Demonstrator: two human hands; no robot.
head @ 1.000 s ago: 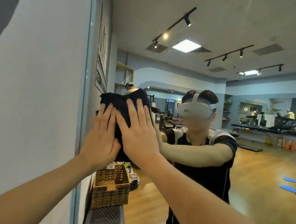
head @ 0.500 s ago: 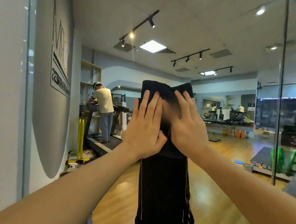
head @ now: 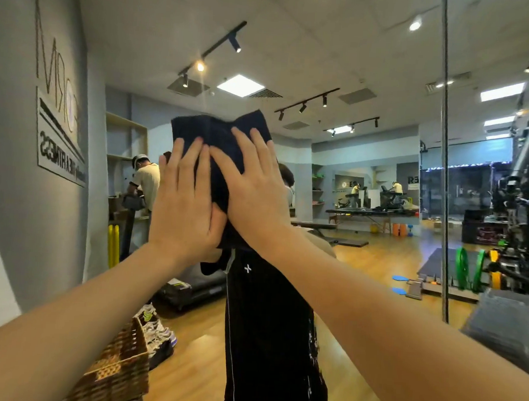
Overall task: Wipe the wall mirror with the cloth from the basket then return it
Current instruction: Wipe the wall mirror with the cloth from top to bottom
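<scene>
Two hands flat on the dark cloth [head: 220,142], centre of frame, pressing it against the wall mirror [head: 364,205]. Left hand [head: 182,202] sits centre-left w/ fingers straight & spread, palm on the cloth's lower left; right hand [head: 256,187] overlaps just beside it, fingers also straight. Neither hand curls round the fabric, so it's held by palm pressure only, not a grip. Cloth's top edge sticks up above the fingertips; a loose tail hangs below the palms. Wicker basket [head: 119,367] is at lower left of frame, apart from the hands and well below them.

Risks, as I judge them: w/ no pinch on the cloth, easing off pressure mid-stroke could let it slide down the glass or drop, prob. missing the basket. The bunched, folded cloth may wipe unevenly & leave streaks. The hanging tail could drag or snag. A vertical seam [head: 443,148] between mirror panels runs at right of frame; a stroke across it might catch the fabric edge. Step looks mid-wipe; return to the basket not yet done.

Writing: wall sign [head: 59,119] at upper left shows reversed in the reflection; big thin letters on top I can't read for sure, lower line seems to end in "FITNESS" mirrored. Far back wall, right of centre: partial "RE", rest cut off.
</scene>
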